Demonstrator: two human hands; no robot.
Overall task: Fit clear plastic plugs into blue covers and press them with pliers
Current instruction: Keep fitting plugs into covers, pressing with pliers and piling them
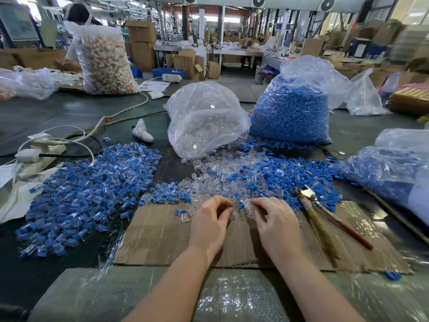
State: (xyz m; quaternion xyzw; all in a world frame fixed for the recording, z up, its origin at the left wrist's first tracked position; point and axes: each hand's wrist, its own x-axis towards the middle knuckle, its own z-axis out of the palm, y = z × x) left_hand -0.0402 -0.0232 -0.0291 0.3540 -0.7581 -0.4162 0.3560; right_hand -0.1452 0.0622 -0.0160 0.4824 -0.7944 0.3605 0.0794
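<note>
Two bare forearms reach forward from the bottom edge over a sheet of bubble wrap [232, 298] and a flat piece of brown cardboard [157, 233] on the dark tabletop [58, 112]. The left hand [210, 223] has its fingers curled inward, fingertips close together at the edge of a loose heap of clear plastic plugs [222, 177]; whether that grip pinches a piece cannot be told. The right hand [276, 220] is curled the same way just beside it, fingertips down among the clear pieces, next to a single blue cover [242, 205]; its grip is equally unclear. Pliers [325, 217] lie untouched on the cardboard to the right of the right hand, jaws pointing away, one handle red. Left of the hands spreads a wide pile of assembled pieces [88, 189], blue with clear parts. Loose blue covers [290, 175] mix with the clear heap ahead. Behind stand a clear bag of plugs [204, 119] and a bag of blue covers [294, 112]. Another bagged batch [392, 170] lies at the right. A white power strip [39, 149] sits at the left.
</note>
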